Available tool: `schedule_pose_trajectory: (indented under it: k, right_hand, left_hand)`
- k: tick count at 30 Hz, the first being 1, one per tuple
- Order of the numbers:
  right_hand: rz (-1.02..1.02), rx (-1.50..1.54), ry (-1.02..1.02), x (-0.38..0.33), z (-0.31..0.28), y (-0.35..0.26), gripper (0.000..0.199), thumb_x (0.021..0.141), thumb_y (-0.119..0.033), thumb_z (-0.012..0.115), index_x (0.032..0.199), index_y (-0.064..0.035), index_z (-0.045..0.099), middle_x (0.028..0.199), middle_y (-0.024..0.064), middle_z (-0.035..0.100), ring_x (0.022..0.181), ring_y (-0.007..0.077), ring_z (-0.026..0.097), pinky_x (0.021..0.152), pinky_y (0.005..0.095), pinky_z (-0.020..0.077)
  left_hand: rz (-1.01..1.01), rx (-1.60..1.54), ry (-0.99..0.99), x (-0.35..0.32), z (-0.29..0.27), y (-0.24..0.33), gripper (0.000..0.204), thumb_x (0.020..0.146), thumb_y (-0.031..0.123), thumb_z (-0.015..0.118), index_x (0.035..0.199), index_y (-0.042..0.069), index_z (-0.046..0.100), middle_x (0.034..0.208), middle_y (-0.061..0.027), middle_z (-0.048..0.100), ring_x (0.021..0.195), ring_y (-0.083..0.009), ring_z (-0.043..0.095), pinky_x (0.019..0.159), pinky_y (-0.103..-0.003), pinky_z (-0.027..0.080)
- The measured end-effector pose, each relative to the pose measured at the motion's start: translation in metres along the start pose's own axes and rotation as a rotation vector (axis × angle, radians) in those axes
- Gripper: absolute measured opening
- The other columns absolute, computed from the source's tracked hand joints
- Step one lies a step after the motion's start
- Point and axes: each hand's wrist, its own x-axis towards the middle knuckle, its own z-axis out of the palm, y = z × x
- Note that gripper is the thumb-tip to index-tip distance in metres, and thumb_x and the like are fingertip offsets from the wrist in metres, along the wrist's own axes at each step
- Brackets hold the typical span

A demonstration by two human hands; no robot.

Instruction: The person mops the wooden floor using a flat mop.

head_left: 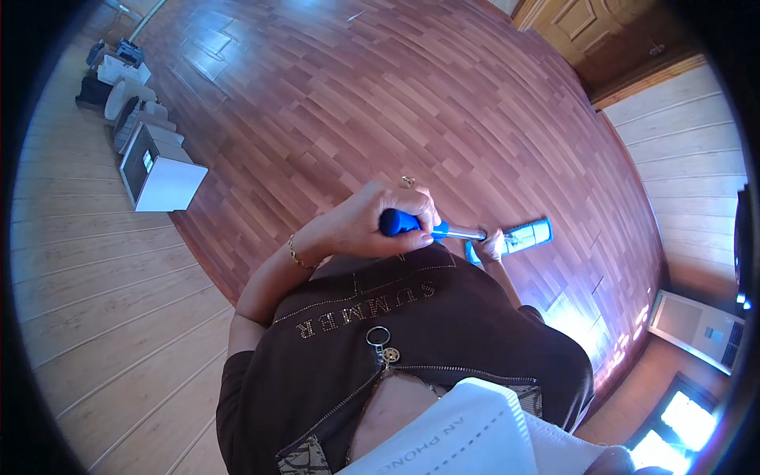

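Blue mop grip clenched in the left hand, right hand wrapped lower around the metal mop pole, blue flat mop head on the wooden floor just beyond the right hand

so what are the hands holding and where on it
A flat mop: the left hand wraps the blue grip at the handle's top end, and the right hand grasps the metal shaft lower down.

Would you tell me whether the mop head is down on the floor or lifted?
Down: the blue mop head lies flat against the wooden floor.
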Motion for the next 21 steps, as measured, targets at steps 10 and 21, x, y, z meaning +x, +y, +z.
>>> schedule_pose_trajectory:
  k: [10, 21]
  right_hand:
    - [-0.343, 0.128, -0.089, 0.192, 0.041, -0.054, 0.024, 0.070, -0.018, 0.066, 0.055, -0.0063, 0.051, 0.057, 0.0157, 0.053, 0.058, 0.0366, 0.056, 0.054, 0.0447, 0.0436]
    - [-0.723, 0.429, -0.360, 0.324, 0.111, -0.164, 0.023, 0.064, -0.013, 0.064, 0.053, -0.0044, 0.045, 0.056, 0.0163, 0.045, 0.055, 0.0334, 0.050, 0.050, 0.0418, 0.0348]
  left_hand:
    - [-0.041, 0.311, 0.205, 0.016, -0.070, 0.028, 0.013, 0.074, 0.008, 0.070, 0.080, 0.008, 0.059, 0.091, -0.0085, 0.064, 0.083, -0.0269, 0.062, 0.071, -0.036, 0.047]
    - [-0.052, 0.719, 0.502, 0.038, -0.084, 0.052, 0.016, 0.069, 0.011, 0.071, 0.071, 0.010, 0.055, 0.079, -0.0040, 0.058, 0.069, -0.0233, 0.059, 0.066, -0.038, 0.043]
